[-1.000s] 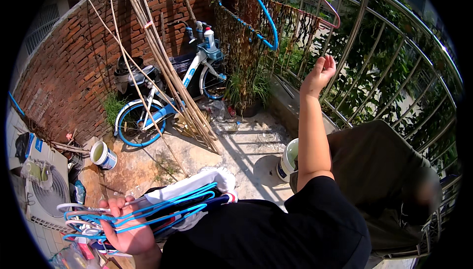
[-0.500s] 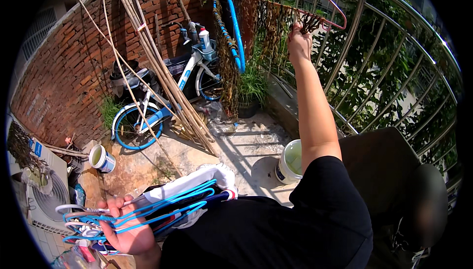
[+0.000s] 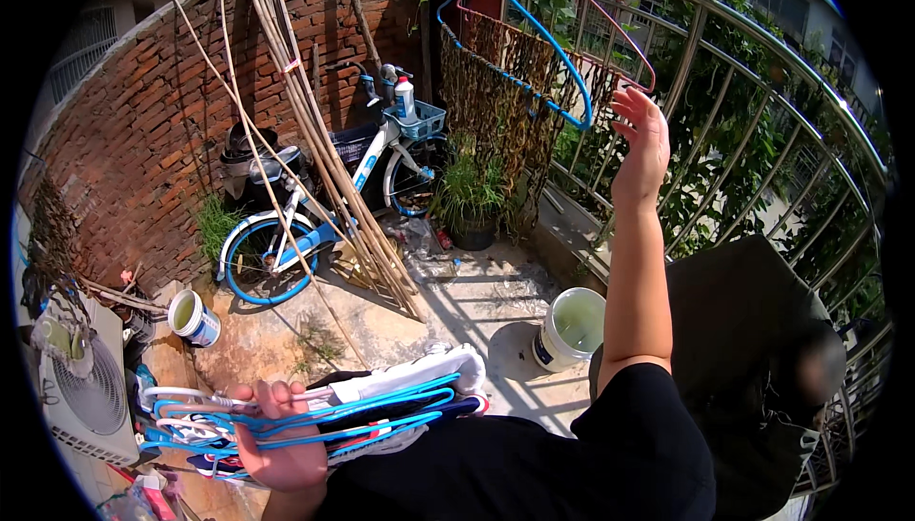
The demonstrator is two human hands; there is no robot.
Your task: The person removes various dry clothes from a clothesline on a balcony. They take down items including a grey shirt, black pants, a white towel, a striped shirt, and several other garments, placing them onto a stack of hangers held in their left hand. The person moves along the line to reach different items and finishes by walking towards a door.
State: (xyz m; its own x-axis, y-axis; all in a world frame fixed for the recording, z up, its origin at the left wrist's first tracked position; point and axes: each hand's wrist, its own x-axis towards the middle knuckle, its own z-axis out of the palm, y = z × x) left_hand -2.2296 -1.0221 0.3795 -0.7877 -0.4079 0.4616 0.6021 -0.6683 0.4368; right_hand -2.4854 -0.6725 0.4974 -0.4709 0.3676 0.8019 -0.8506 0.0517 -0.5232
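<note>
My left hand (image 3: 282, 442), at the lower left, is closed round a bundle of blue and white hangers (image 3: 381, 399). White and dark clothes (image 3: 410, 376) hang from these, bunched up against my body. My right hand (image 3: 642, 144) is raised at the upper right with its fingers stretched and slightly apart, holding nothing. Just above its fingertips is the lower right corner of a pink hanger (image 3: 610, 20). In front of that hangs a blue hanger (image 3: 570, 71). Brown, dried-looking strips (image 3: 510, 92) drape in a row from the hangers' lower bars.
A metal railing (image 3: 701, 20) with leafy vines behind runs along the right. Bamboo poles (image 3: 315, 130) lean on the brick wall (image 3: 124, 102) across a blue-and-white bicycle (image 3: 276, 254). Buckets (image 3: 569, 326) stand on the floor; an air-conditioner unit (image 3: 91, 378) sits at left, a dark cover (image 3: 734, 321) at right.
My right hand has let go of the brown strips and moved right and down. The blue hanger has turned to show its full triangle. My left hand still holds the bundle, now slightly further right.
</note>
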